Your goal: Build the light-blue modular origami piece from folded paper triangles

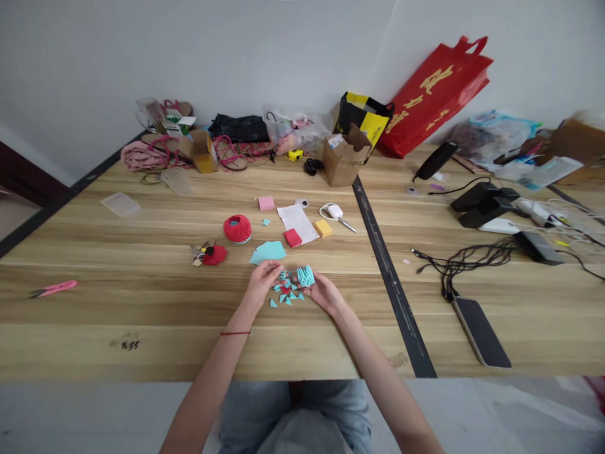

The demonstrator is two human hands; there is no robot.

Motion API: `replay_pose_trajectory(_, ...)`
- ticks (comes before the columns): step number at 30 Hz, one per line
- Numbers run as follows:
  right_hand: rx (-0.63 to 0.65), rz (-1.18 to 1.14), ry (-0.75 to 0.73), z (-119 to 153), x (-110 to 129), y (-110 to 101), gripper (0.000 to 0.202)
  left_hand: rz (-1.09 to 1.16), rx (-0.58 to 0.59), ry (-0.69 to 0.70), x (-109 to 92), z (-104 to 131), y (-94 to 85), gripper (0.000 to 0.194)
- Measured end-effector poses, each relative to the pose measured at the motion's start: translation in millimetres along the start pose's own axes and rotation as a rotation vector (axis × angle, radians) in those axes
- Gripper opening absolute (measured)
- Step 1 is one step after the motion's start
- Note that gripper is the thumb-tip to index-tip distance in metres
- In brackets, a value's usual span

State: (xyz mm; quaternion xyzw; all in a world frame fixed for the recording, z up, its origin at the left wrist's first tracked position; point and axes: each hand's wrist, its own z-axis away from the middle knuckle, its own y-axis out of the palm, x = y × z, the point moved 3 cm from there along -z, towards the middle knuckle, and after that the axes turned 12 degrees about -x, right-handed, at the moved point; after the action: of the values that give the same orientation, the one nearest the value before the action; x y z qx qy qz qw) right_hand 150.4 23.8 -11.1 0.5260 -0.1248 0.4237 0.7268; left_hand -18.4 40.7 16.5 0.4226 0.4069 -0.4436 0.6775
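My right hand (324, 292) is closed on a ring-shaped model of turquoise folded-paper pieces (305, 276), held just above the table. To its left, my left hand (265, 277) pinches at the fingertips what looks like a small turquoise folded-paper piece (282, 275). Several loose turquoise paper triangles (288, 298) and a bit of red lie on the wood between and below the hands. Flat turquoise paper sheets (268, 252) rest just beyond my left hand. Farther back stands a round red model of folded paper (237, 228) with a turquoise base.
Behind the hands lie a printed sheet (297, 221), red (293, 238), yellow (323, 228) and pink (266, 203) paper stacks, and scissors (347, 225). A pink-handled cutter (54, 289) is far left. Cables (472, 260) and a dark tablet-like device (482, 331) occupy the right. Bags and boxes (346, 157) line the wall.
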Motion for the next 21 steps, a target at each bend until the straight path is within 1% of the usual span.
replay_pose_trajectory(8, 0.008, 0.028, -0.081, 1.5, 1.0, 0.4, 0.023, 0.003, -0.007, 0.025, 0.2, -1.0, -0.6, 0.041)
replay_pose_trajectory(15, 0.004, 0.043, -0.080, 1.7, -0.9, 0.5, 0.025, 0.006, -0.026, -0.009, -1.2, 0.5, 0.4, 0.045)
replay_pose_trajectory(21, 0.002, 0.073, -0.084, 2.2, -1.0, 1.6, 0.023, -0.005, -0.023, 0.011, -0.5, 0.6, 0.2, 0.045)
